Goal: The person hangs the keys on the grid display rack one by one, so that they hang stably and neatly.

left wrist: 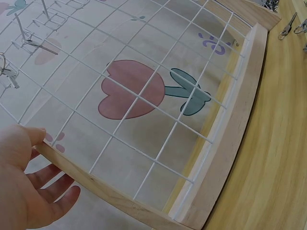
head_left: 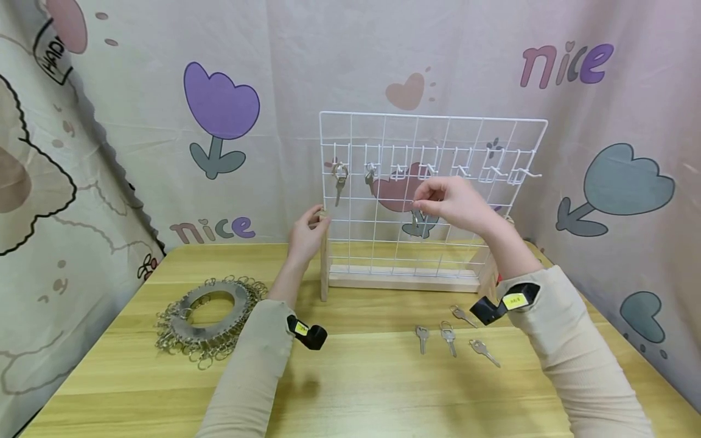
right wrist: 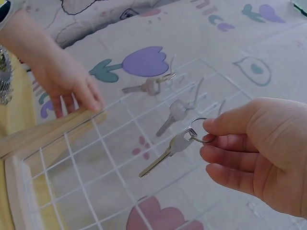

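Note:
My right hand (head_left: pixel 457 204) pinches a metal ring (right wrist: pixel 197 119) between thumb and index finger; a silver key (right wrist: pixel 169 152) dangles from it in front of the white wire grid (head_left: pixel 434 116). With thumb in front and fingers behind, my left hand (head_left: pixel 306 235) grips the top of the wooden side post (left wrist: pixel 96 184) at the rack's left. Two keys hang from the leftmost hooks: one key (head_left: pixel 340 182) on the first, another key (head_left: pixel 370 177) on the second. Farther right, several white hooks (head_left: pixel 462 170) carry nothing.
Several ringed keys, among them a key (head_left: pixel 421 339) and a slanting key (head_left: pixel 484 351), lie on the wooden table (head_left: pixel 361 389) before the rack. At left lies a flat grey ring (head_left: pixel 241 302) strung with many small wire rings. A patterned curtain (head_left: pixel 296 61) hangs behind.

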The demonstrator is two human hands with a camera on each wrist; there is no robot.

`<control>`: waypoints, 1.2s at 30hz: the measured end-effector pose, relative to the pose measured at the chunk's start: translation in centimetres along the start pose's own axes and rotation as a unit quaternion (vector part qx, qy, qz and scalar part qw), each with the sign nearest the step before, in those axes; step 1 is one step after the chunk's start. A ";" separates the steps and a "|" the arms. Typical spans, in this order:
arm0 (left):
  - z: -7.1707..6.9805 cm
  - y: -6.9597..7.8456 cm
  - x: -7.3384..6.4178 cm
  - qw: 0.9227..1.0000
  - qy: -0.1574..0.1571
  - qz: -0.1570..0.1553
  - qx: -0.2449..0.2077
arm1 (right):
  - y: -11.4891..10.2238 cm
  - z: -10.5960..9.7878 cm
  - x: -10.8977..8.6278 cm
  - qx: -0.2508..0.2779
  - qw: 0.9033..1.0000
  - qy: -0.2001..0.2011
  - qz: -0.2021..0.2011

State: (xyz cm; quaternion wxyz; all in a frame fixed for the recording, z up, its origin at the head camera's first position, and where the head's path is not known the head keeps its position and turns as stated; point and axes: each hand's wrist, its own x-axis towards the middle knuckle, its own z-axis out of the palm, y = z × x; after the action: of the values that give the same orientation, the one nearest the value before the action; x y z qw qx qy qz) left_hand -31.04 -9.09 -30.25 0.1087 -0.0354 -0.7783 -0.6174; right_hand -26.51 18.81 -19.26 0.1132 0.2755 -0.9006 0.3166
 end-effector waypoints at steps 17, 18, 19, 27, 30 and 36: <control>0.1 0.1 0.0 1.000 0.003 0.009 0.002 | -2.5 -1.0 0.9 0.029 0.999 0.041 -0.001; 0.1 0.1 0.1 1.000 0.004 0.008 0.002 | -2.5 -1.1 0.9 0.034 0.998 0.045 -0.004; 0.1 0.1 0.1 1.000 0.004 0.008 0.001 | -2.5 -1.2 1.0 0.036 0.998 0.049 -0.008; 0.1 0.1 0.0 1.000 0.006 0.005 0.000 | -3.0 -1.9 1.7 0.034 0.996 0.079 -0.008; 0.1 0.1 -0.1 1.000 0.005 0.003 0.001 | -3.2 -2.0 2.1 0.033 0.996 0.086 -0.004; 0.1 0.0 -0.2 1.000 0.003 0.006 0.004 | -3.4 -1.6 3.0 0.035 0.995 0.088 0.012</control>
State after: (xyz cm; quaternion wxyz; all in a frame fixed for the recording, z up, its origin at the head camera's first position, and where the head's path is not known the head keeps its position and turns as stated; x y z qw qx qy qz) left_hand -30.88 -8.94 -30.30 0.1147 -0.0376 -0.7805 -0.6134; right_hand -27.00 16.41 -15.15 0.1785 0.2394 -0.8788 0.3722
